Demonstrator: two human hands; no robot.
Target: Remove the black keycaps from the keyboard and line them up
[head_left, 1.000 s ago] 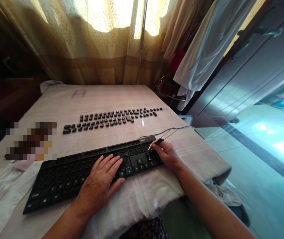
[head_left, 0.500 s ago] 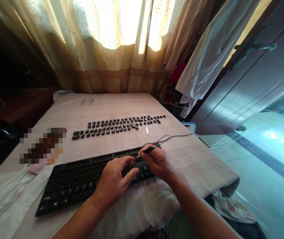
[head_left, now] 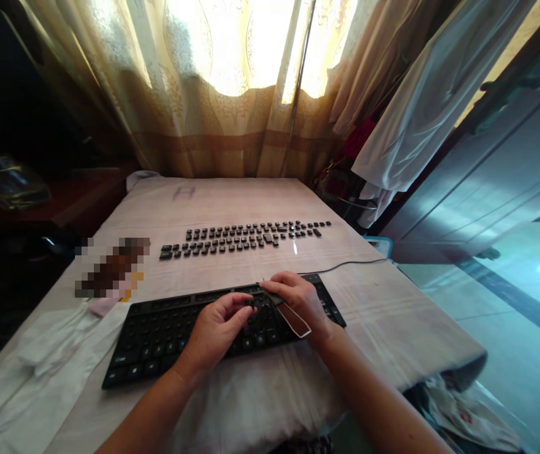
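Note:
A black keyboard lies slantwise on the cloth, many of its key positions bare of caps. Over its middle, my left hand pinches a small black keycap between thumb and fingertips. My right hand, just beside it above the right part of the keyboard, is closed on a wire keycap puller. The puller's pale wire loop hangs toward my wrist, and thin wire ends show past my fingertips. Beyond the keyboard, several rows of loose keycaps are laid out on the table.
A pale checked cloth covers the table. The keyboard's cable runs off to the right edge. White fabric and a blurred-out item lie at the left. Curtains hang behind, and a door stands on the right.
The keycap puller has turned in my right hand, its wire loop now toward my wrist. My left hand has lifted slightly, with a keycap showing in its pinch. The view has shifted left.

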